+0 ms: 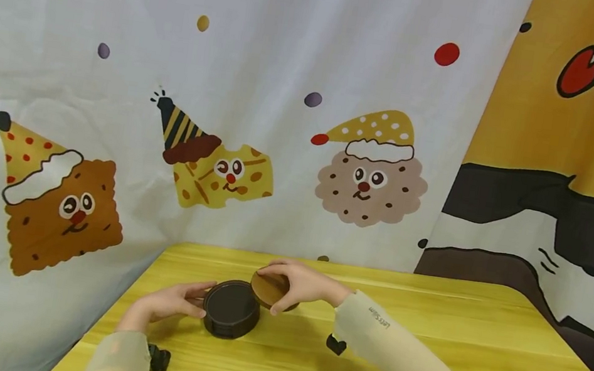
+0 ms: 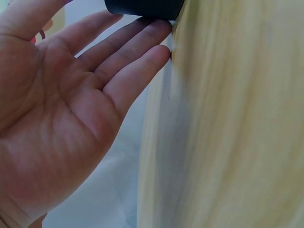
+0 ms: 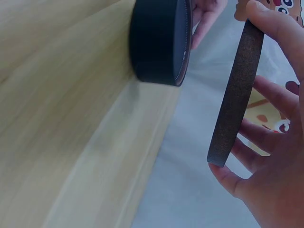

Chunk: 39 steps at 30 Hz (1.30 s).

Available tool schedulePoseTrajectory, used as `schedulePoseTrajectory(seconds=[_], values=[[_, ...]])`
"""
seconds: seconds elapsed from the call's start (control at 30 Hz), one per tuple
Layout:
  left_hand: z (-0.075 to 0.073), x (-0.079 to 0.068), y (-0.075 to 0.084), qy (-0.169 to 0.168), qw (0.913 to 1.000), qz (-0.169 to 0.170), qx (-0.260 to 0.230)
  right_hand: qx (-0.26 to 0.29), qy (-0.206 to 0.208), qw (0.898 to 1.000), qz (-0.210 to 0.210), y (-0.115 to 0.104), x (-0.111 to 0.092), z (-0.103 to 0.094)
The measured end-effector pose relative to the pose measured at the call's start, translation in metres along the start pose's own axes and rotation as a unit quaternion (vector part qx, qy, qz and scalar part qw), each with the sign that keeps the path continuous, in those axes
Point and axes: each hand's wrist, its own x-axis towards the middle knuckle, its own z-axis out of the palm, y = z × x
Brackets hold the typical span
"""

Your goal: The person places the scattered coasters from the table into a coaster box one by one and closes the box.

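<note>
A round black leather-look holder (image 1: 230, 329) with a stitched rim sits on the table. My left hand (image 1: 175, 300) is at its left side, thumb and fingers spread along the wall. In the left wrist view those fingers look nearly straight, their tips at the base of the holder (image 2: 143, 6). My right hand (image 1: 307, 283) grips a round brown wooden disc (image 1: 267, 288) by its edge, thumb on one side and fingers on the other. The disc (image 3: 236, 95) is tilted, raised at the holder's right. Its dark, thick edge faces the right wrist camera.
The yellow wood-grain table (image 1: 425, 330) reaches right and toward me. Behind it hangs a white curtain (image 1: 272, 36) printed with cartoon biscuits and cheese. A small black device (image 1: 335, 344) shows below the right sleeve, another (image 1: 158, 359) beside the left sleeve.
</note>
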Motion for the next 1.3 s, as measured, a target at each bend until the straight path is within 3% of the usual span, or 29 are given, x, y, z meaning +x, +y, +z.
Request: schedulePoseTrajectory(seconds=[0.23, 0.63, 1.3], values=[[0.001, 0.000, 0.002, 0.019, 0.9997, -0.012, 0.007, -0.025, -0.011, 1.000, -0.003, -0.011, 0.036, 0.005], [0.002, 0.000, 0.005, 0.016, 0.9997, -0.014, 0.013, -0.062, -0.037, 0.997, -0.010, -0.025, 0.071, 0.027], [0.003, -0.002, 0.005, 0.025, 0.9994, -0.024, 0.011, -0.087, -0.054, 0.995, 0.004, -0.030, 0.090, 0.059]])
